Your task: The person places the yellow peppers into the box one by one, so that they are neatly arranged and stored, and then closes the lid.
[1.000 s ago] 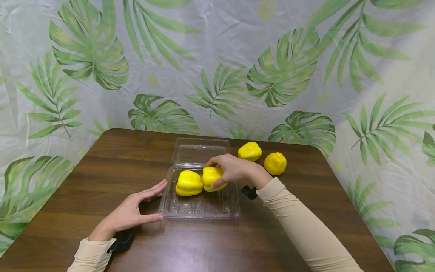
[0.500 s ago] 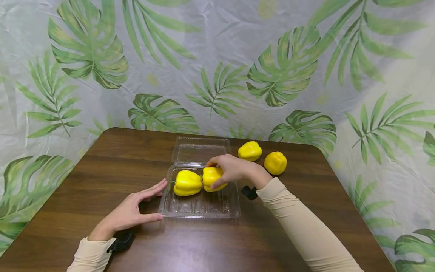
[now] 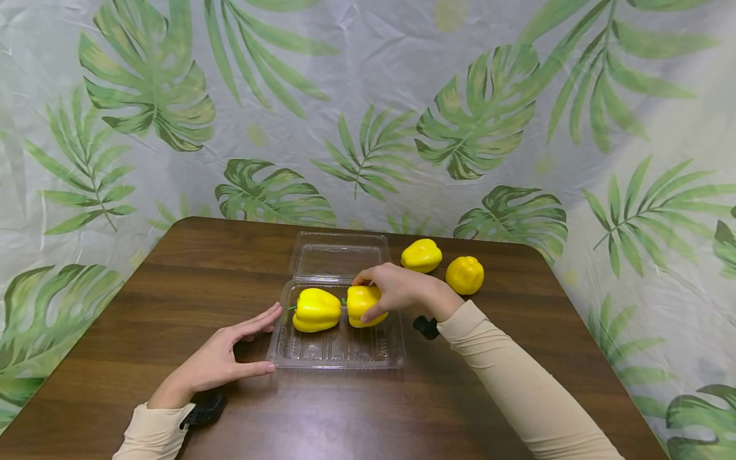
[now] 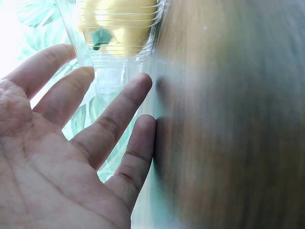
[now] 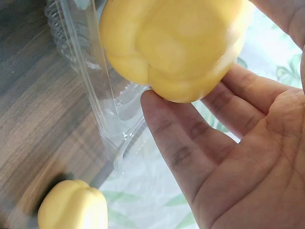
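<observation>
A clear plastic clamshell container [image 3: 310, 352] lies on the table with its lid folded back. Inside its left half rests a yellow bell pepper [image 3: 317, 311], its green stem pointing left. My right hand [image 3: 402, 289] grips a second yellow bell pepper [image 3: 361, 308] in the right half, thumb at the front and fingers behind. The right wrist view shows this pepper's lobed bottom [image 5: 176, 52] between thumb and fingers. My left hand [image 3: 221, 358] is spread at the container's left side, fingertips right at its wall; the left wrist view shows these fingers [image 4: 114, 119] straight.
Two more yellow bell peppers lie on the table beyond my right hand, one pepper [image 3: 421, 256] near the back edge and another pepper [image 3: 464, 276] to its right. The open lid [image 3: 342, 255] extends toward the back. A leaf-patterned cloth [image 3: 368, 115] hangs behind the brown table [image 3: 218, 275].
The right hand and its pepper have shifted slightly right and toward the front. The left pepper has moved a little left, opening a gap between the two. The left hand has stayed in place.
</observation>
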A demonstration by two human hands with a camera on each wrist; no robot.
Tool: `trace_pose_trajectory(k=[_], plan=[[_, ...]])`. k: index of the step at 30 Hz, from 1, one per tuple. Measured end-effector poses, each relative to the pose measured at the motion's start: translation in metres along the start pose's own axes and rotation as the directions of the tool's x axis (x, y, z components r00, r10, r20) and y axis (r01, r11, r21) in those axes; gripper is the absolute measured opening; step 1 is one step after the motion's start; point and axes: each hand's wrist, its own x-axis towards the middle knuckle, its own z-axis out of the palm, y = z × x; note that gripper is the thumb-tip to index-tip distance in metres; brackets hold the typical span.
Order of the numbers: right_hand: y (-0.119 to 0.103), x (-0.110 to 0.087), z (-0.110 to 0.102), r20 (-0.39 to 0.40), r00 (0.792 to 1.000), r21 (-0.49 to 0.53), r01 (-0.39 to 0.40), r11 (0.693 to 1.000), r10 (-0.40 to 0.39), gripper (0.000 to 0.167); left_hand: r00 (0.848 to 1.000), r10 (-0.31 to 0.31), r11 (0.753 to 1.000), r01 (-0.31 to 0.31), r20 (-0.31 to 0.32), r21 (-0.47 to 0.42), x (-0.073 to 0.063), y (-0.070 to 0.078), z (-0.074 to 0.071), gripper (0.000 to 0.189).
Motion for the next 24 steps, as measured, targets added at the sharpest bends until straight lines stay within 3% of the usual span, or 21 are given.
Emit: trace_pose_trajectory(k=[13,24], plan=[[-0.001,0.005,0.004,-0.009,0.999,-0.075,0.042,0.996,-0.043,0.071,1.0,-0.006,1.0,0.006,-0.003,0.007,0.0,0.0,0.0,0.09],[-0.001,0.009,0.012,0.012,1.0,-0.105,0.008,0.994,-0.006,0.073,1.0,-0.011,1.0,0.011,0.002,0.011,0.0,0.001,0.0,0.09]])
